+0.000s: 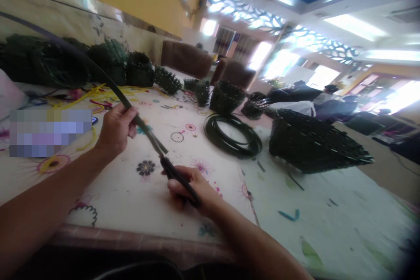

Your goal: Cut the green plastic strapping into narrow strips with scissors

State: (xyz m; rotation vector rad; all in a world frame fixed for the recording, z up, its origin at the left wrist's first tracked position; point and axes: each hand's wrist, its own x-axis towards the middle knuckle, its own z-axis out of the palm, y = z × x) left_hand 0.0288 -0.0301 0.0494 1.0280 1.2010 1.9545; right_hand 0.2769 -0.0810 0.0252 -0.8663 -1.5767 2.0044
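Observation:
My left hand (pixel 115 129) is closed around a long dark green strip (pixel 98 72) that arcs up and away to the far left. Its near end reaches down to the tool in my right hand (pixel 190 190). That hand is closed on dark scissors (pixel 177 177), whose tip meets the end of the strip just above the flowered tablecloth (pixel 138 192). Both hands hover over the near part of the table.
A coil of dark green strip (pixel 232 135) lies mid-table. A large dark woven basket (pixel 311 144) lies on its side at the right. Several smaller dark baskets (pixel 226 96) line the far edge. Yellow strands (pixel 98 94) lie at the left. People sit in the background.

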